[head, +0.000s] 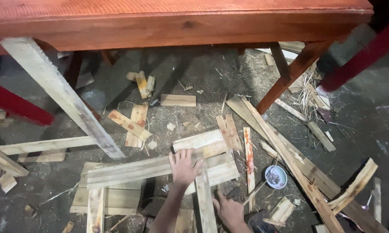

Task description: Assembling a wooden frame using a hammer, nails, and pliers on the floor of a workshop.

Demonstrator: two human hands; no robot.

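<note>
My left hand (183, 166) lies flat, fingers spread, on a long pale plank (129, 170) that runs across a rough stack of boards on the floor. My right hand (229, 210) is lower, at the bottom edge of the view. It sits beside a narrow plank (205, 203) that points toward me, with one finger stretched up along it. Whether it grips anything is hidden. A thin stick (255, 192) lies just right of that hand.
A red wooden table (181, 26) spans the top, its leg (285, 82) at the right. A pale beam (60, 95) leans under it at the left. A small round bowl (275, 177) sits on the sawdust floor. Long boards (289, 159) and several offcuts lie scattered around.
</note>
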